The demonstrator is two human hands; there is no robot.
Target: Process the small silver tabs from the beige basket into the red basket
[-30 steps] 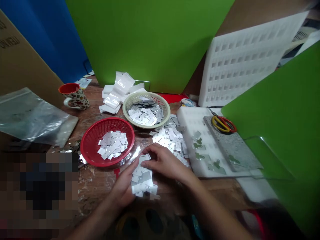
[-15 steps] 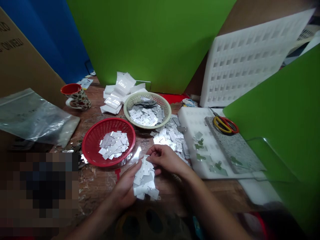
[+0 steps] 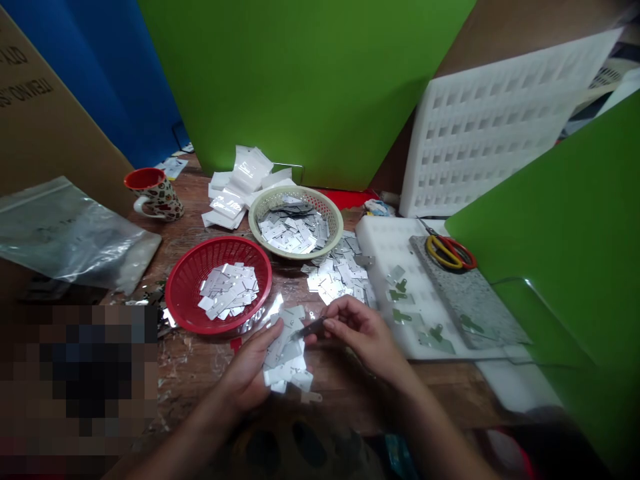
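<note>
In my left hand (image 3: pixel 250 365) lies a loose stack of flat silvery metal plates (image 3: pixel 286 357), cupped between thumb and fingers. My right hand (image 3: pixel 357 330), just to the right, pinches one small metal plate (image 3: pixel 313 327) between thumb and fingertips; it is tilted and looks dark. Beyond my hands, a red plastic basket (image 3: pixel 173 287) contains a pile of similar plates. A cream basket (image 3: pixel 337 230) behind it holds more of them. Between the cream basket and the foam block, another heap of plates (image 3: pixel 343 277) is spread on the table.
On the right, a white foam block (image 3: pixel 380 233) bears several small plates and a grey speckled slab (image 3: pixel 465 313) with scissors (image 3: pixel 450 252). A patterned mug (image 3: pixel 163 200), white packets (image 3: pixel 245 180) and a clear plastic bag (image 3: pixel 75 233) are at left and back. Green panels (image 3: pixel 310 87) stand behind.
My right hand has moved right, drawing one plate off the stack and tilting it. The left hand still holds the stack, slightly shifted.
</note>
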